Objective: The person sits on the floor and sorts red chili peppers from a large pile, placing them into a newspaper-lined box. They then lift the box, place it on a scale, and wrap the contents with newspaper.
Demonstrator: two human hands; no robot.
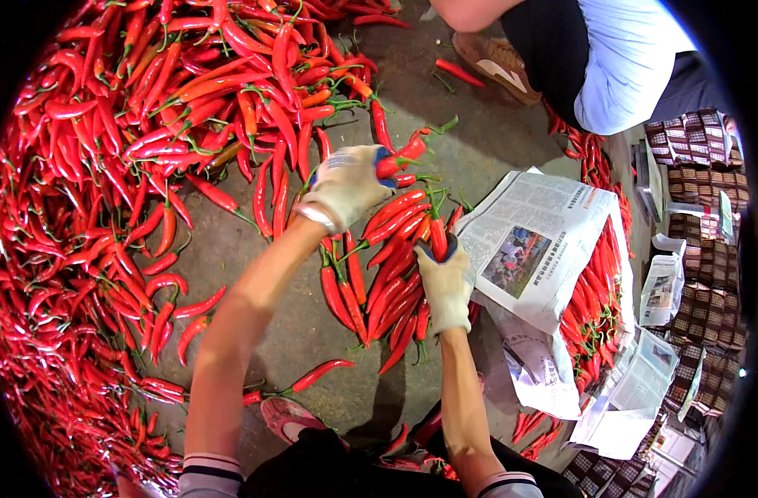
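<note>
My left hand (350, 184), in a white work glove with blue fingertips, is closed round a few red chili peppers (410, 155) with green stems. Below it and to the right, my right hand (447, 285), gloved alike, has its fingers closed on a red chili pepper (438, 236). Under and beside that hand a loose bundle of red chili peppers (391, 290) lies on the floor, mostly side by side. Beside my right hand, a sheet of newspaper (553, 232) covers part of another row of chili peppers (594, 307).
A large heap of red chili peppers (188, 100) fills the left side. Someone crouches at the upper right, with a brown shoe (499, 66) near a stray pepper (459, 72). Brown checked packs (706, 224) and folded newspapers (665, 278) lie along the right.
</note>
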